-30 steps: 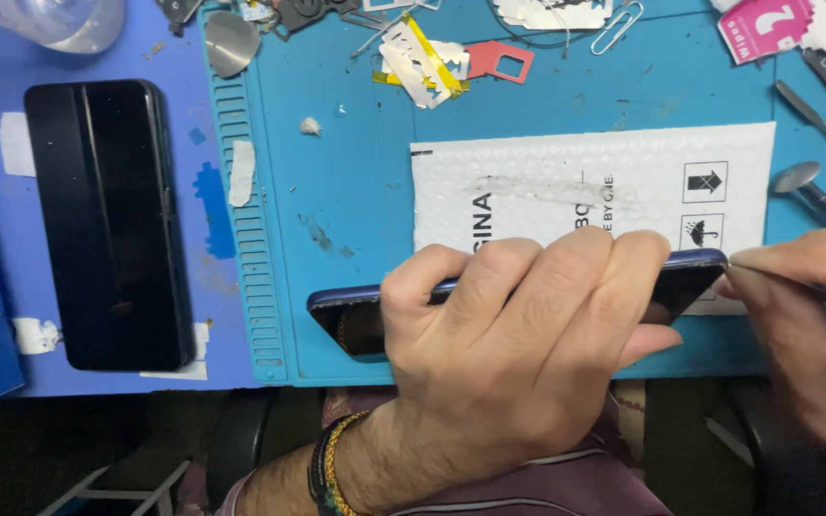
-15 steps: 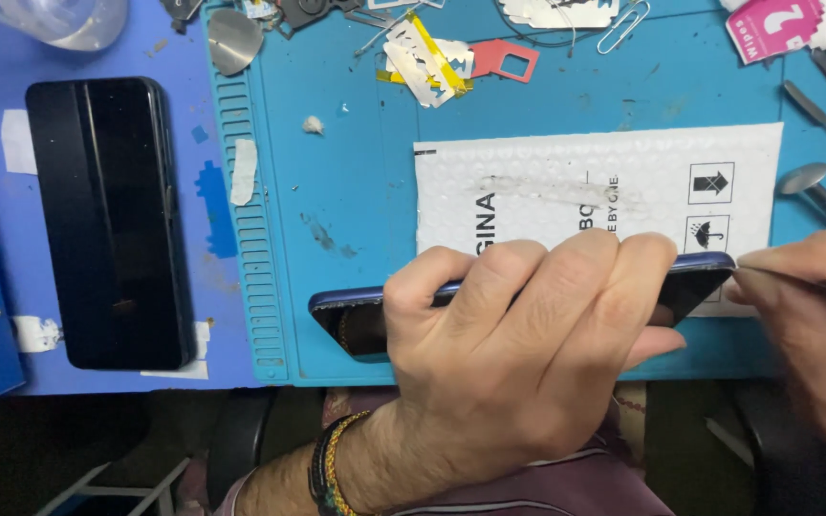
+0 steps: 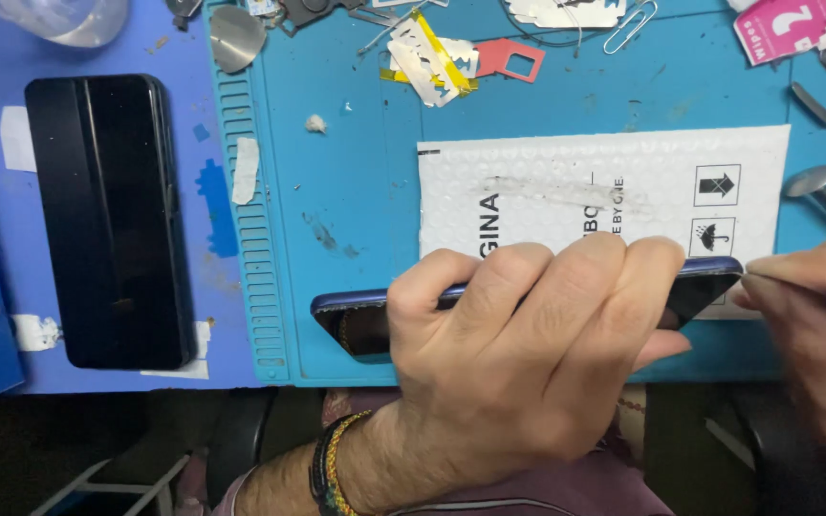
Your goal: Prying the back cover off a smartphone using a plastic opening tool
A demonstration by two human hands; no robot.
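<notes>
My left hand point(image 3: 537, 354) grips the phone point(image 3: 356, 315), fingers curled over its top edge; it stands on edge near the front of the teal mat point(image 3: 356, 172), long axis left to right; my right hand point(image 3: 815, 325) pinches a thin tool against its right end; a white padded envelope point(image 3: 604, 182) lies just behind; another dark phone point(image 3: 112, 220) lies well left.

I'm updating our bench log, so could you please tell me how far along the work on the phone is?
Done: small parts lie on the mat. In hand: left hand grips the blue phone on edge; right hand puts a thin tool at its corner. Left: the phone looks closed.
</notes>
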